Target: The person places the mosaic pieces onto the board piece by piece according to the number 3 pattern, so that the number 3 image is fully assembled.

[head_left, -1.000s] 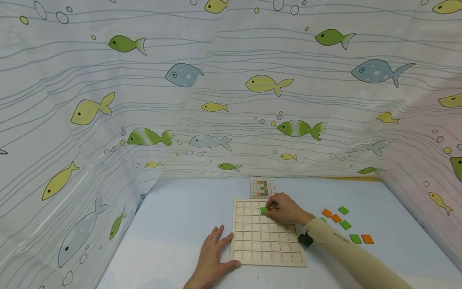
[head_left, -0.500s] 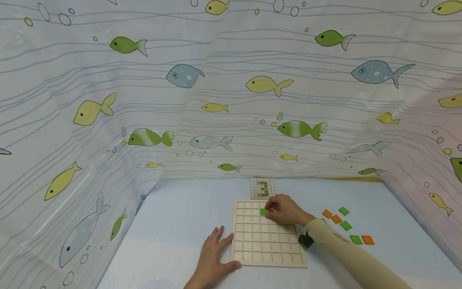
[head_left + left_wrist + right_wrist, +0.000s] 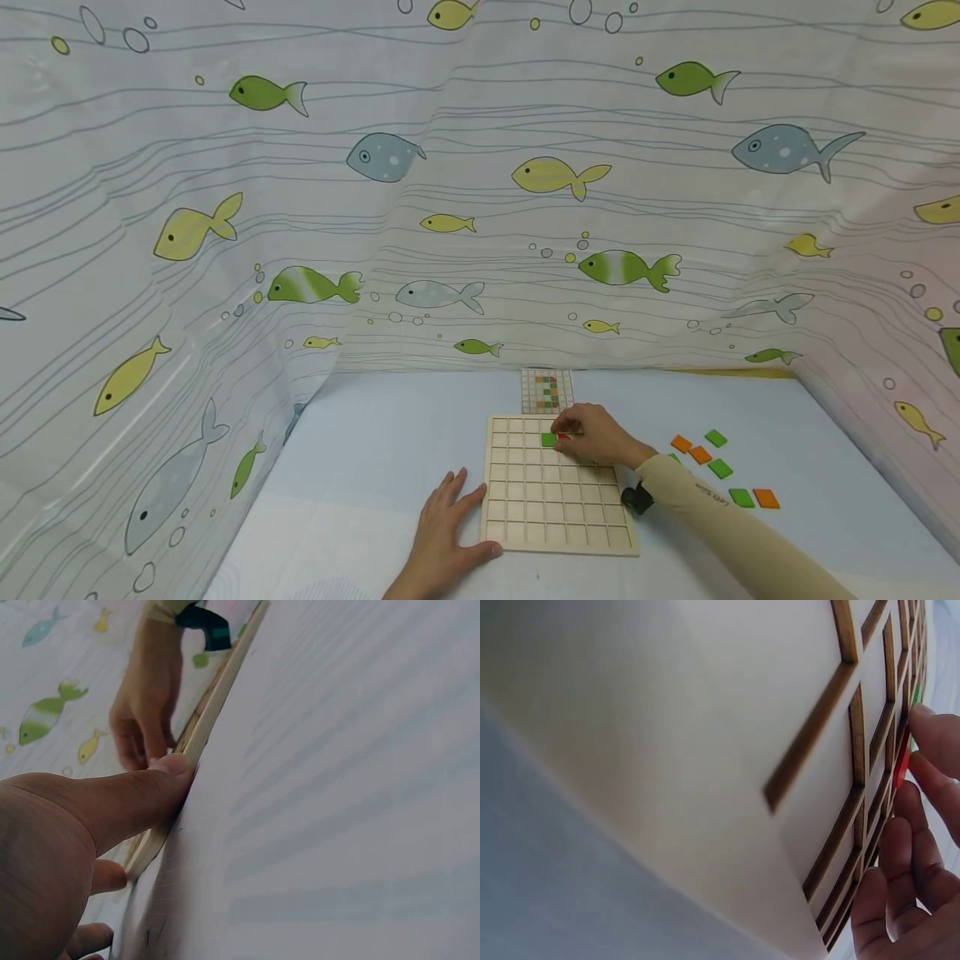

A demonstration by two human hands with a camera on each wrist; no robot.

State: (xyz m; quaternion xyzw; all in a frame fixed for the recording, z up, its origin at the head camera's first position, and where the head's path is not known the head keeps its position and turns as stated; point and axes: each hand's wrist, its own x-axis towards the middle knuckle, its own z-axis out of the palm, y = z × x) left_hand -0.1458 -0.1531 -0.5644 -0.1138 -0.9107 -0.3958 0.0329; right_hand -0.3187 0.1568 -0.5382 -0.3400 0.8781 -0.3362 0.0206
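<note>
A pale wooden board (image 3: 555,500) with a grid of square cells lies on the table. Near its far edge a green tile (image 3: 548,440) sits in a cell. Right beside it is a red tile (image 3: 901,766), pinched by the thumb and a finger of my right hand (image 3: 594,435) at the grid; those fingers partly cover it. My left hand (image 3: 444,529) is spread at the board's near left corner. In the left wrist view its thumb (image 3: 142,799) touches the board's near edge, while other fingers lie along the left side.
Behind the board lies a card (image 3: 529,402) printed with a grid of coloured squares. Several loose green and orange tiles (image 3: 766,498) are scattered on the table to the right. A dark wrist device (image 3: 636,499) hangs under the right sleeve. Fish-patterned sheeting (image 3: 480,250) surrounds the table.
Both hands stay in nearly the same place. The right fingers remain at the red tile, and the green tile keeps its cell.
</note>
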